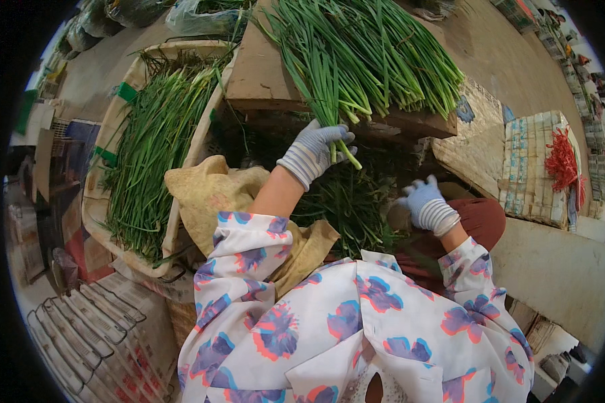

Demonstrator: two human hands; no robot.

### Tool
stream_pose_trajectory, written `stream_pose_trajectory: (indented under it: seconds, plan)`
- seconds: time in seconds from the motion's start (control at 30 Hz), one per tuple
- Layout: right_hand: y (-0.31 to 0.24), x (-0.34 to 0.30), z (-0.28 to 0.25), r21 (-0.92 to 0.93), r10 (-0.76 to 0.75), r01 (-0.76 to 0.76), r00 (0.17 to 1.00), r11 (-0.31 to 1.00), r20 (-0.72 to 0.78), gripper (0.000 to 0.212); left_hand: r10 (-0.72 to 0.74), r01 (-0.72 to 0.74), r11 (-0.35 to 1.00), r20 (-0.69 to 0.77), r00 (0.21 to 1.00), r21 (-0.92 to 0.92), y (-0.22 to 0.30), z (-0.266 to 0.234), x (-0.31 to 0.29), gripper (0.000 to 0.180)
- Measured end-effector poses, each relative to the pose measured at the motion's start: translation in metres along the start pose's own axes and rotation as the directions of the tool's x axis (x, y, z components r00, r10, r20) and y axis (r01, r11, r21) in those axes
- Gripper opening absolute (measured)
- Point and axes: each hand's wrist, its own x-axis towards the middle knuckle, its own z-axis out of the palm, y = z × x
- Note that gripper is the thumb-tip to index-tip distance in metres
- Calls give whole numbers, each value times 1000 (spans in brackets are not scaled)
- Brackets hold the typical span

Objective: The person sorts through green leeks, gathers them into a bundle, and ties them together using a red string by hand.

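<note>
My left hand (314, 149) was clamped around a few green stalks (325, 104), pale ends poking out below; my right hand (423, 203) had its fingers loosely curled and slightly apart. Between both hands a gap opened above loose leaves (349, 211). Just beyond my left fingers ran the near edge of a wooden bench (265, 77), under a pile of greens (383, 54). Left of them, a white tub (93, 201) held long leaves (158, 148); far right, a cream stack (528, 168) bore bluish print too small to read.
</note>
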Motion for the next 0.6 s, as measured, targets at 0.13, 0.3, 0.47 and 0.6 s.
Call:
stream_pose_trajectory:
  seconds: [0.13, 0.3, 0.47, 0.6]
  plan:
    - [0, 33, -64, 549, 344, 493, 448, 675, -825, 29, 35, -27, 992, -59, 998, 121, -2, -3, -3, 38]
    - [-11, 108, -154, 431, 356, 29, 514, 902, -780, 30, 92, -90, 977, -1, 996, 193, 2, 18, -14, 45]
    - [29, 100, -208, 403, 292, 126, 503, 907, -813, 21, 93, -76, 968, -59, 994, 240, -2, -10, -13, 44]
    - [76, -8, -237, 378, 298, 666, 237, 643, -925, 21, 84, -36, 958, -161, 983, 284, 0, -8, -23, 40]
